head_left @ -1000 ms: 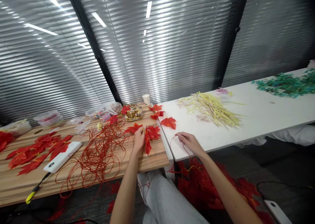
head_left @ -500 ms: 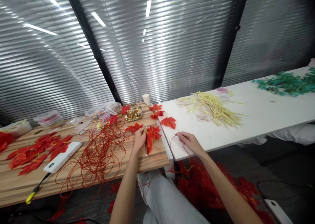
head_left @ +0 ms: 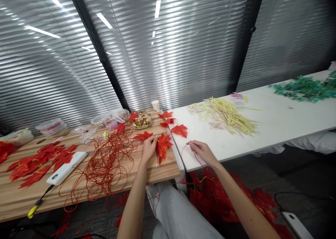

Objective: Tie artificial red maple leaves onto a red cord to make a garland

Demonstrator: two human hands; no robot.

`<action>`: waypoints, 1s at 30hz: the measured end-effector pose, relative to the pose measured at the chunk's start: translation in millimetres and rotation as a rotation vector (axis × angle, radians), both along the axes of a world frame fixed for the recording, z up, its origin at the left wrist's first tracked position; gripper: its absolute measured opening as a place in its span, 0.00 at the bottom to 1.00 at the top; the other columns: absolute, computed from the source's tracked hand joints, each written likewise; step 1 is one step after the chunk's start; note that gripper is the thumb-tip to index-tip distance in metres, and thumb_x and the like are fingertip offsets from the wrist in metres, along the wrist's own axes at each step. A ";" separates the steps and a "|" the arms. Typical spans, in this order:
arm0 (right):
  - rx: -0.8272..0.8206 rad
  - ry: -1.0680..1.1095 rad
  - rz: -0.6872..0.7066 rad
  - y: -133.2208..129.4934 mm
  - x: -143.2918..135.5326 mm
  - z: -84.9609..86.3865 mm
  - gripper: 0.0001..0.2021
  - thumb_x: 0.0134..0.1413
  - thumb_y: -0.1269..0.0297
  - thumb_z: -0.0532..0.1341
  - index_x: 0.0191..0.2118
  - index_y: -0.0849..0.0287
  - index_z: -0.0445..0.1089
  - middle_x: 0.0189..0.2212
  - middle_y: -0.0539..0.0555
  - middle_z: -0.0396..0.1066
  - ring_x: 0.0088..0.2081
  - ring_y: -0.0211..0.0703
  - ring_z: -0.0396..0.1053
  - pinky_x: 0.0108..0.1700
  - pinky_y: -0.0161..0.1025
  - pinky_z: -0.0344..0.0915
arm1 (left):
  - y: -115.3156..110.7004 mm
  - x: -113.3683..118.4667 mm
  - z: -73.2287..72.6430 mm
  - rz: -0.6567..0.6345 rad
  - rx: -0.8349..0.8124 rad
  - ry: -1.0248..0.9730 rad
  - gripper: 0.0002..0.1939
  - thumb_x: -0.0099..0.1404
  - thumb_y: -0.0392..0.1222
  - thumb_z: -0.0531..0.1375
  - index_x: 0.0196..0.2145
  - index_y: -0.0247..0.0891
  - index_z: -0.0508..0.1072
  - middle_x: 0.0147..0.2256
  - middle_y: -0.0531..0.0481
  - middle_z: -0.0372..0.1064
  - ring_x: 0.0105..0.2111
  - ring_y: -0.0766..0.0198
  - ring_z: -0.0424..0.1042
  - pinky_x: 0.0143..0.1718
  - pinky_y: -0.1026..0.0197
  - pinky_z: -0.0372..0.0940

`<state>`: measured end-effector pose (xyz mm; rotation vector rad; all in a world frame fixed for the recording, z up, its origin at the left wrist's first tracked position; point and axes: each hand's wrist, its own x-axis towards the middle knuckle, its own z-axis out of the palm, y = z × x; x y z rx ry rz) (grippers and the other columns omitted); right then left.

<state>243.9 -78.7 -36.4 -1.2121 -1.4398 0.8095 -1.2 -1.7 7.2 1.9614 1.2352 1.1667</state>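
Observation:
My left hand (head_left: 149, 148) pinches the yellow stem of a red maple leaf (head_left: 163, 145) over the wooden table (head_left: 78, 190). My right hand (head_left: 202, 151) rests on the near edge of the white table (head_left: 275, 123) and holds a thin red string (head_left: 187, 148) that loops beside it. More red leaves (head_left: 179, 129) lie just beyond both hands. A tangle of red string (head_left: 106, 158) spreads to the left of my left hand.
A white power bank (head_left: 66, 167) with a cable lies on the wooden table beside a heap of red leaves (head_left: 39, 162). Plastic bags, a gold packet (head_left: 142, 120) and a paper cup (head_left: 155, 106) stand at the back. Yellow stems (head_left: 228, 118) and green foliage (head_left: 301, 88) lie on the white table. Red leaves cover the floor.
The leaf in my left hand has turned and spread out flatter, its tip now pointing down. My right hand has stayed in place.

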 end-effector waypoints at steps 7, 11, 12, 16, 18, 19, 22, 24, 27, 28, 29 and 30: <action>0.004 -0.011 -0.002 1.2 0.6 -2.0 0.19 0.54 0.51 0.53 0.36 0.64 0.71 0.22 0.51 0.62 0.26 0.39 0.60 0.29 0.34 0.57 | -2.7 1.6 2.5 -0.014 -0.013 0.011 0.18 0.61 0.49 0.50 0.26 0.31 0.70 0.26 0.49 0.67 0.27 0.65 0.62 0.29 0.66 0.56; 0.007 -0.012 -0.003 1.0 0.3 -1.7 0.19 0.54 0.52 0.53 0.36 0.64 0.71 0.22 0.51 0.62 0.26 0.38 0.60 0.30 0.34 0.58 | -1.8 1.2 1.9 -0.020 -0.021 0.012 0.18 0.61 0.47 0.50 0.26 0.31 0.70 0.27 0.48 0.68 0.28 0.65 0.63 0.30 0.66 0.57; 0.006 -0.010 -0.003 0.8 0.1 -1.3 0.19 0.54 0.52 0.53 0.36 0.64 0.70 0.22 0.51 0.62 0.26 0.38 0.60 0.30 0.34 0.57 | -1.6 1.1 1.7 -0.018 -0.020 0.016 0.17 0.61 0.47 0.50 0.26 0.31 0.70 0.27 0.48 0.68 0.28 0.65 0.63 0.30 0.66 0.57; -0.002 -0.004 0.001 -0.9 -0.7 1.2 0.19 0.54 0.52 0.53 0.36 0.63 0.70 0.22 0.51 0.62 0.26 0.38 0.60 0.30 0.34 0.57 | -1.4 0.6 0.9 -0.018 -0.013 0.031 0.17 0.61 0.47 0.50 0.25 0.31 0.70 0.27 0.48 0.69 0.28 0.65 0.63 0.30 0.65 0.57; -0.003 -0.003 0.001 -1.7 -1.0 2.5 0.19 0.54 0.52 0.53 0.36 0.63 0.71 0.22 0.51 0.62 0.26 0.38 0.60 0.30 0.34 0.57 | -1.5 0.6 0.9 -0.013 -0.009 0.038 0.17 0.61 0.47 0.50 0.25 0.31 0.70 0.27 0.48 0.68 0.27 0.65 0.63 0.30 0.66 0.56; -0.003 -0.001 0.001 -2.0 -1.0 3.1 0.19 0.54 0.51 0.53 0.36 0.63 0.71 0.22 0.51 0.62 0.26 0.38 0.60 0.30 0.34 0.57 | -1.5 0.7 1.0 -0.010 -0.008 0.042 0.17 0.61 0.47 0.50 0.25 0.31 0.70 0.27 0.48 0.68 0.27 0.65 0.63 0.29 0.66 0.56; -0.007 0.000 0.000 -2.5 -1.0 4.3 0.20 0.53 0.50 0.53 0.36 0.63 0.71 0.22 0.51 0.63 0.26 0.38 0.60 0.29 0.34 0.57 | -1.5 1.0 1.3 -0.008 -0.008 0.051 0.17 0.61 0.47 0.50 0.25 0.31 0.70 0.27 0.48 0.68 0.27 0.65 0.63 0.30 0.65 0.56; -0.009 -0.010 0.000 -2.8 -1.0 4.9 0.21 0.53 0.49 0.52 0.36 0.63 0.71 0.22 0.51 0.62 0.26 0.38 0.60 0.29 0.34 0.57 | -1.5 1.1 1.7 -0.009 -0.010 0.052 0.17 0.61 0.47 0.50 0.25 0.32 0.70 0.27 0.48 0.69 0.28 0.65 0.63 0.30 0.65 0.56; -0.006 -0.020 -0.001 -3.0 -1.0 5.3 0.21 0.53 0.49 0.52 0.36 0.63 0.71 0.22 0.52 0.62 0.26 0.39 0.60 0.29 0.34 0.57 | -2.0 1.3 2.2 -0.007 -0.009 0.050 0.17 0.61 0.47 0.50 0.25 0.32 0.69 0.27 0.48 0.68 0.28 0.65 0.63 0.31 0.65 0.57; -0.004 -0.019 -0.001 -3.0 -1.0 5.4 0.21 0.53 0.50 0.52 0.36 0.63 0.71 0.22 0.52 0.62 0.26 0.39 0.60 0.29 0.34 0.57 | -2.1 1.3 2.4 -0.008 -0.009 0.049 0.17 0.61 0.47 0.50 0.24 0.32 0.69 0.27 0.48 0.68 0.28 0.65 0.63 0.31 0.65 0.57; -0.003 -0.017 0.000 -3.0 -1.0 5.3 0.20 0.53 0.50 0.52 0.36 0.63 0.71 0.22 0.51 0.62 0.26 0.39 0.60 0.29 0.34 0.57 | -2.3 1.4 2.6 -0.010 -0.009 0.048 0.17 0.61 0.47 0.50 0.24 0.32 0.69 0.26 0.48 0.68 0.28 0.65 0.63 0.31 0.65 0.57; -0.003 -0.015 0.000 -3.0 -1.0 5.2 0.20 0.54 0.50 0.52 0.36 0.63 0.71 0.22 0.51 0.62 0.26 0.39 0.60 0.29 0.34 0.57 | -2.4 1.4 2.6 -0.012 -0.010 0.047 0.17 0.60 0.47 0.50 0.24 0.32 0.69 0.26 0.48 0.68 0.27 0.65 0.63 0.31 0.65 0.57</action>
